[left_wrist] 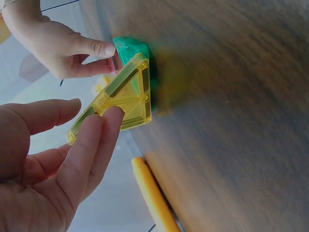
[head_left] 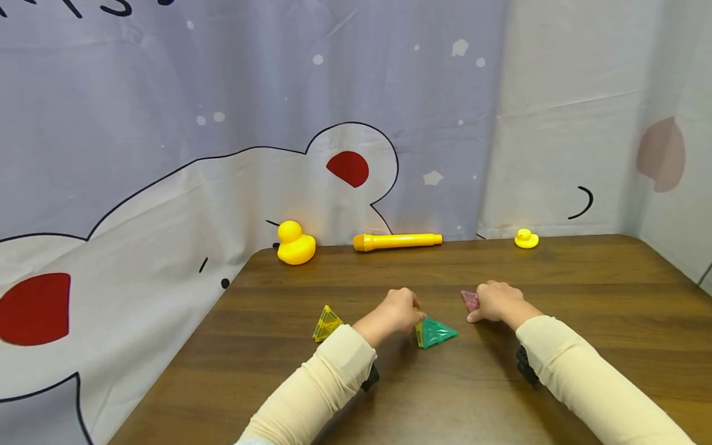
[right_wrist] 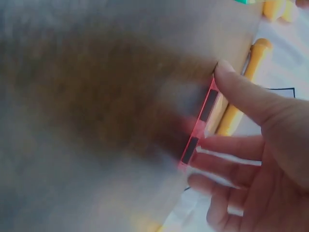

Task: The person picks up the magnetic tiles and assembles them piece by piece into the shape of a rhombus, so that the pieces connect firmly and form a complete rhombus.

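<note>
My left hand (head_left: 396, 316) pinches a clear yellow triangular magnetic tile (left_wrist: 123, 99), which stands tilted on the table beside a green triangular tile (head_left: 438, 332). In the left wrist view the yellow and green tiles overlap, and whether they are joined I cannot tell. To the right, my right hand (head_left: 500, 303) grips a pink triangular tile (head_left: 470, 300) by its edges. Seen edge-on in the right wrist view, that pink tile (right_wrist: 199, 123) lies between thumb and fingers. Left of my left hand is another yellow triangular piece (head_left: 326, 323), partly behind the forearm.
Along the back edge of the wooden table (head_left: 267, 383) are a large yellow rubber duck (head_left: 296, 244), a yellow toy microphone (head_left: 397, 241) and a small yellow duck (head_left: 526, 239). A printed curtain (head_left: 233, 191) hangs behind the table.
</note>
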`<act>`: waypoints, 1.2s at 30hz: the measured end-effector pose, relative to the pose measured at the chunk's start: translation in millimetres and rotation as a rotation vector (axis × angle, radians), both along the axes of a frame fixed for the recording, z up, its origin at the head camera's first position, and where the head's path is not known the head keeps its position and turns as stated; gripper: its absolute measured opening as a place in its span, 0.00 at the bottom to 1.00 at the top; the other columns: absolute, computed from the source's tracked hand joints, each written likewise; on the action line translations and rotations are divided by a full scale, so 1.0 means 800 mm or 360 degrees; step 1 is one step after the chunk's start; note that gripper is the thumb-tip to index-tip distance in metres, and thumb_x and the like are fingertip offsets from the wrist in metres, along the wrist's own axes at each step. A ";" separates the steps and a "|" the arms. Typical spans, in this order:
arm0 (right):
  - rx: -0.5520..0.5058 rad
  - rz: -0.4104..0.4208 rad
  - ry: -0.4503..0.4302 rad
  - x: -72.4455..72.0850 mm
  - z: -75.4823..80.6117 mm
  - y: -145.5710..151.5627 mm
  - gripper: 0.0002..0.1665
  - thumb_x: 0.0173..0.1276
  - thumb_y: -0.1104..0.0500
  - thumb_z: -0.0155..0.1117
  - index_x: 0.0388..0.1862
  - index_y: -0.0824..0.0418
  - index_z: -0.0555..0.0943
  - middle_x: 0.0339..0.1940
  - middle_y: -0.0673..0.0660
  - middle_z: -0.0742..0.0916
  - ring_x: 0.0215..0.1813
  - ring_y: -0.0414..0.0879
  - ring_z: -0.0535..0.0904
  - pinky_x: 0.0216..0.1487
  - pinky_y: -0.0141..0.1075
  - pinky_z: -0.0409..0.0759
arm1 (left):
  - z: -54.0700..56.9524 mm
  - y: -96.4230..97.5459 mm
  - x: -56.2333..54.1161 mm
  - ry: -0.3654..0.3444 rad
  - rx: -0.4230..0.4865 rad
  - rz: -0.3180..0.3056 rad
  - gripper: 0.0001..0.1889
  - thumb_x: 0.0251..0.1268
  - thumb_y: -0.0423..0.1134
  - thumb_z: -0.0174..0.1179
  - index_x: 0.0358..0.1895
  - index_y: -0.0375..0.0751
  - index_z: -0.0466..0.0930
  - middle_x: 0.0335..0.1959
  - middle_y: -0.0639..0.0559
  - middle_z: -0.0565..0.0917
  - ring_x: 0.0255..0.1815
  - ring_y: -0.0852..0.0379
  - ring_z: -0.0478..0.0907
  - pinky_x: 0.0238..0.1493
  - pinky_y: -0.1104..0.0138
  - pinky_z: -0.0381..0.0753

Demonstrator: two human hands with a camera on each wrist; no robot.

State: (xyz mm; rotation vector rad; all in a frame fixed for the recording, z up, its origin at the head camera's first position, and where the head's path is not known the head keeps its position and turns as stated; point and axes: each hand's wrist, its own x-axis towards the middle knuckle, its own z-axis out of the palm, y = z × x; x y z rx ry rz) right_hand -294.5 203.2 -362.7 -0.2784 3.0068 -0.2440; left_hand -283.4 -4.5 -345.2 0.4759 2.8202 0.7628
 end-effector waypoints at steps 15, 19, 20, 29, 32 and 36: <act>-0.0123 0.0394 0.0262 0.010 0.011 0.009 0.06 0.58 0.61 0.59 0.25 0.58 0.72 0.16 0.47 0.72 0.20 0.41 0.65 0.19 0.35 0.64 | -0.001 0.000 0.000 0.0054 -0.0071 -0.0037 0.14 0.53 0.39 0.61 0.41 0.35 0.78 0.27 0.47 0.80 0.12 0.61 0.75 0.22 0.74 0.72; -0.0316 0.0559 0.0149 0.024 0.020 -0.002 0.03 0.58 0.61 0.60 0.28 0.56 0.75 0.18 0.45 0.74 0.21 0.38 0.67 0.20 0.32 0.65 | -0.001 -0.001 0.000 0.0086 -0.0096 -0.0041 0.13 0.53 0.40 0.61 0.39 0.35 0.79 0.27 0.47 0.80 0.11 0.63 0.74 0.23 0.74 0.73; -0.0347 0.0602 0.0109 0.027 0.021 -0.005 0.02 0.58 0.61 0.60 0.29 0.56 0.76 0.19 0.44 0.75 0.21 0.37 0.67 0.21 0.32 0.66 | -0.001 -0.001 -0.001 0.0089 -0.0104 -0.0043 0.13 0.53 0.40 0.61 0.39 0.36 0.79 0.27 0.47 0.80 0.11 0.63 0.74 0.24 0.74 0.73; -0.0278 0.0804 0.0092 0.040 0.015 -0.044 0.04 0.57 0.60 0.61 0.25 0.55 0.74 0.18 0.42 0.73 0.21 0.36 0.66 0.21 0.31 0.66 | -0.002 -0.001 -0.001 0.0112 -0.0136 -0.0058 0.13 0.53 0.41 0.61 0.40 0.37 0.79 0.29 0.49 0.81 0.15 0.64 0.75 0.28 0.72 0.74; -0.0229 0.0776 0.0087 0.039 0.013 -0.053 0.06 0.57 0.60 0.61 0.24 0.55 0.74 0.18 0.43 0.73 0.21 0.37 0.65 0.21 0.31 0.65 | -0.002 0.000 0.000 0.0128 -0.0150 -0.0060 0.14 0.51 0.41 0.63 0.40 0.37 0.79 0.31 0.49 0.81 0.19 0.63 0.76 0.29 0.72 0.74; -0.0185 0.0628 0.0079 0.038 0.017 -0.060 0.08 0.52 0.57 0.65 0.26 0.56 0.74 0.20 0.44 0.74 0.24 0.39 0.68 0.24 0.35 0.67 | 0.002 -0.002 0.002 0.0108 -0.0126 -0.0054 0.14 0.48 0.40 0.64 0.39 0.38 0.80 0.33 0.49 0.81 0.24 0.61 0.77 0.28 0.72 0.74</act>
